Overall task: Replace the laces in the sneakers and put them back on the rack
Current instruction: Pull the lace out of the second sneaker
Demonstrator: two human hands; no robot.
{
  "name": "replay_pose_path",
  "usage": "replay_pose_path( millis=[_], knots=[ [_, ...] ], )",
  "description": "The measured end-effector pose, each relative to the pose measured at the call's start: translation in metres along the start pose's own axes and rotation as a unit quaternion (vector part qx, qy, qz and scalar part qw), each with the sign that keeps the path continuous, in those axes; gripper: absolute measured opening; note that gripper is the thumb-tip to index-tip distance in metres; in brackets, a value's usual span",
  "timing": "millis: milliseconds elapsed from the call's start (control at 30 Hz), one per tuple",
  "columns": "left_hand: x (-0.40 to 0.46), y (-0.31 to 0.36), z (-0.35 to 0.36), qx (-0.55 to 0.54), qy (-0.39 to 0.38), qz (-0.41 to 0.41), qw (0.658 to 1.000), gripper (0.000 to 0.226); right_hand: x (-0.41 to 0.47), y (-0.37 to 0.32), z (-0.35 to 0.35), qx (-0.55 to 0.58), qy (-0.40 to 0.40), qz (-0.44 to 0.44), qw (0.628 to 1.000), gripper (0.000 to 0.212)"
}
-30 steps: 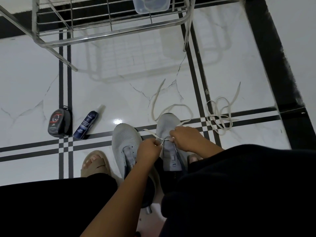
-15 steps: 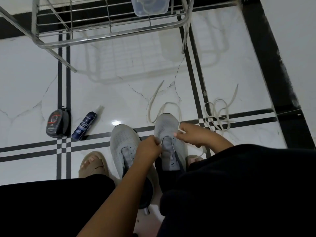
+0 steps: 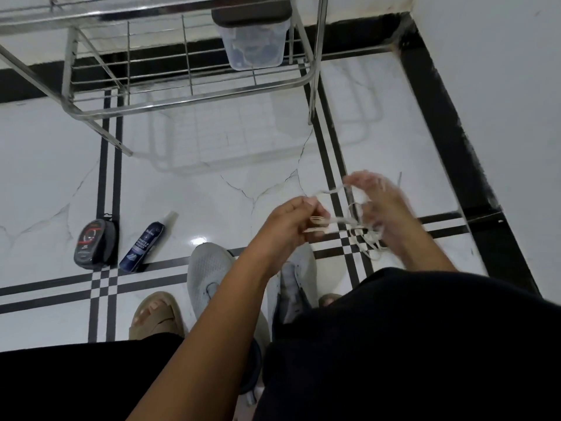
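Nearest the camera, the two pale grey mesh sneakers [image 3: 209, 268] stand side by side on the white marble-look floor [image 3: 45, 165] between the person's dark-clad knees, and both hands have lifted off the right-hand shoe, where a second ago they were working at its eyelets. The left hand [image 3: 291, 223] is now closed, pinching a folded length of flat cream shoelace [image 3: 331, 221] between thumb and fingers. The right hand [image 3: 379, 205], blurred by motion, sits just beyond it with more of the lace looped and tangled around it; whether its fingers are shut on the lace I cannot tell. The lace appears to be free of the shoe, which suggests it has just been pulled out and is being gathered or untangled. Farther left lie a dark blue spray bottle [image 3: 144, 243] and a round black polish case [image 3: 94, 246]. Beyond stands the steel wire shoe rack [image 3: 188, 98], holding only a clear plastic lidded tub [image 3: 253, 41]; both sneakers are still off it.
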State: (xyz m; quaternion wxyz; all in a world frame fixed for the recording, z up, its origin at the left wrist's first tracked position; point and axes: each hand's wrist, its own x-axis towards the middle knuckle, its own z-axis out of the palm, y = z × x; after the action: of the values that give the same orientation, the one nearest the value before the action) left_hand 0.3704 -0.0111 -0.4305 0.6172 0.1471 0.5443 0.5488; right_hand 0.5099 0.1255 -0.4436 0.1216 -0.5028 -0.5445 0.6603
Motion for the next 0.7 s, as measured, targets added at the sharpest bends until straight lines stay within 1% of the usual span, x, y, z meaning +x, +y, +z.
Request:
replay_pose_path(
  millis=[33,67,100,133,167,200,233,300,333,367,433,467,500,533,567,600,633,667,700],
  knots=[
    [0.003,0.005,0.002,-0.041,0.021,0.006,0.999,0.024,-0.006,0.007,0.012,-0.049,-0.082,0.033,0.995,0.055],
    [0.006,0.012,0.004,-0.08,0.047,0.013,0.996,0.022,-0.011,0.013,0.022,-0.077,-0.159,0.062,0.982,0.06],
    [0.009,0.017,0.003,-0.098,0.083,0.016,0.992,0.019,-0.018,0.019,0.029,-0.086,-0.22,0.079,0.968,0.055],
    [0.009,0.024,0.0,-0.115,0.12,0.015,0.986,0.018,-0.022,0.022,0.032,-0.089,-0.256,0.08,0.959,0.044],
    [0.01,0.028,-0.007,-0.117,0.158,0.01,0.98,0.017,-0.025,0.023,0.029,-0.089,-0.265,0.074,0.957,0.034],
    [0.009,0.029,-0.015,-0.125,0.195,-0.001,0.973,0.018,-0.025,0.022,0.022,-0.079,-0.25,0.065,0.963,0.027],
    [0.009,0.026,-0.025,-0.132,0.225,-0.02,0.965,0.019,-0.024,0.021,0.012,-0.052,-0.219,0.049,0.973,0.023],
    [0.002,0.014,-0.033,-0.138,0.248,-0.099,0.954,0.023,-0.021,0.012,-0.007,0.055,-0.147,0.013,0.988,0.021],
    [-0.001,0.005,-0.031,-0.124,0.238,-0.143,0.952,0.023,-0.019,0.008,-0.009,0.12,-0.118,0.005,0.986,0.022],
    [-0.004,-0.006,-0.024,-0.093,0.209,-0.181,0.957,0.022,-0.016,0.005,-0.007,0.192,-0.101,0.004,0.976,0.024],
    [-0.016,-0.014,0.002,-0.017,0.116,-0.247,0.962,0.023,-0.008,0.003,0.01,0.345,-0.075,0.034,0.935,0.03],
    [-0.024,-0.014,0.013,0.011,0.086,-0.255,0.963,0.025,-0.004,0.003,0.019,0.385,-0.051,0.059,0.92,0.031],
    [-0.032,-0.013,0.022,0.034,0.072,-0.244,0.966,0.026,0.002,0.004,0.024,0.374,-0.023,0.087,0.923,0.031],
    [-0.046,-0.004,0.034,0.068,0.084,-0.243,0.964,0.023,0.009,0.005,0.026,0.303,0.007,0.109,0.947,0.029],
    [-0.06,0.008,0.039,0.097,0.101,-0.238,0.961,0.016,0.016,0.007,0.023,0.186,0.035,0.12,0.975,0.026],
    [-0.062,0.005,0.032,0.145,0.136,-0.235,0.951,0.018,0.025,0.01,0.018,0.045,0.055,0.117,0.991,0.023],
    [-0.053,-0.01,0.013,0.189,0.178,-0.229,0.938,0.026,0.034,0.014,0.012,-0.101,0.067,0.105,0.987,0.022],
    [-0.046,-0.029,-0.011,0.244,0.211,-0.235,0.917,0.031,0.043,0.016,0.007,-0.215,0.07,0.09,0.97,0.022],
    [-0.045,-0.04,-0.029,0.303,0.246,-0.256,0.884,0.033,0.051,0.018,0.004,-0.303,0.051,0.073,0.949,0.024]
  ],
)
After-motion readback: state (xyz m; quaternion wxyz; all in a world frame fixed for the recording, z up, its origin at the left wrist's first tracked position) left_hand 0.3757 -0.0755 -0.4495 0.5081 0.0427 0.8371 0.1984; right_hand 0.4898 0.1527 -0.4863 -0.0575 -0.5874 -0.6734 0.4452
